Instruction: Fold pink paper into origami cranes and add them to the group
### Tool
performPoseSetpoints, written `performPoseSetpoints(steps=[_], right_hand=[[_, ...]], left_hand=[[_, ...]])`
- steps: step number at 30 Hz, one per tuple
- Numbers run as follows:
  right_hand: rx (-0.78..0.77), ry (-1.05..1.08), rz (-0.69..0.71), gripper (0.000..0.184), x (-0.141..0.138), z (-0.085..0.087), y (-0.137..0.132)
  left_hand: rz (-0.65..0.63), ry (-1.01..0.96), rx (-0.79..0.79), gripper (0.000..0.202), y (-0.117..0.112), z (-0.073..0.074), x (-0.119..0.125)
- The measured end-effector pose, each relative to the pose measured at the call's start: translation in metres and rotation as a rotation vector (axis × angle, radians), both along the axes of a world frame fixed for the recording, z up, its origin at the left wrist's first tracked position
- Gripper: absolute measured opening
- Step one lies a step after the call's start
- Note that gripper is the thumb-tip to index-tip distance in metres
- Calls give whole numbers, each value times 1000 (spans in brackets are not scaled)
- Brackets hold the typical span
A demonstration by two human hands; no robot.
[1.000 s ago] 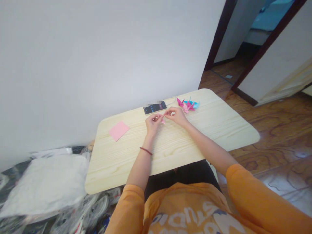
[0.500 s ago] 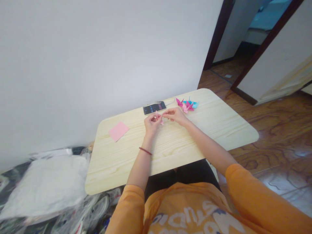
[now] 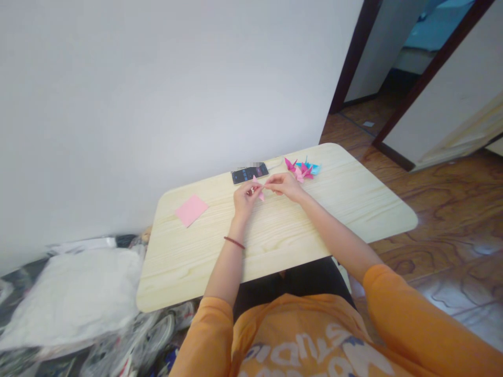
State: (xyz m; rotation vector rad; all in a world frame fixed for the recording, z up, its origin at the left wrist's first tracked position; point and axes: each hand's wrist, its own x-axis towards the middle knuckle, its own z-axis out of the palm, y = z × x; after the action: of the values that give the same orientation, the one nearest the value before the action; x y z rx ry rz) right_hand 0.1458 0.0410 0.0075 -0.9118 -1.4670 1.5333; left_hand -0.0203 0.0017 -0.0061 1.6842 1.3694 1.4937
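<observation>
A small folded piece of pink paper (image 3: 259, 191) is pinched between both my hands above the middle of a light wooden table (image 3: 275, 235). My left hand (image 3: 244, 198) grips its left side with curled fingers; a dark red band circles that wrist. My right hand (image 3: 283, 185) pinches the paper's right tip. A flat pink paper square (image 3: 191, 210) lies on the table to the left. Several folded paper cranes (image 3: 302, 170), pink and blue, sit just beyond my right hand.
A dark phone (image 3: 249, 173) lies at the table's far edge by the white wall. Plastic bags and a white bundle (image 3: 74, 298) crowd the floor at the left. To the right are a wooden floor (image 3: 451, 209) and an open doorway.
My hands have stayed in place over the table, with small finger movements working the pink paper; its tip now points up a little more.
</observation>
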Motion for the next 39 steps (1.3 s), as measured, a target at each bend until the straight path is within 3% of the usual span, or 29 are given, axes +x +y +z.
performPoseSetpoints(steps=[7, 15, 22, 28, 39], right_hand=[[70, -41, -1, 35, 1, 0, 1], [190, -101, -99, 27, 0, -1, 2], [256, -181, -119, 30, 3, 1, 1], [435, -237, -186, 17, 1, -7, 6], [499, -285, -315, 14, -3, -9, 3]], left_hand=[[1, -69, -100, 12, 0, 4, 5], [-92, -311, -165, 29, 3, -2, 7], [-76, -319, -181, 33, 4, 0, 6], [-81, -351, -249, 34, 3, -1, 9], [-187, -739, -525, 29, 5, -4, 13]])
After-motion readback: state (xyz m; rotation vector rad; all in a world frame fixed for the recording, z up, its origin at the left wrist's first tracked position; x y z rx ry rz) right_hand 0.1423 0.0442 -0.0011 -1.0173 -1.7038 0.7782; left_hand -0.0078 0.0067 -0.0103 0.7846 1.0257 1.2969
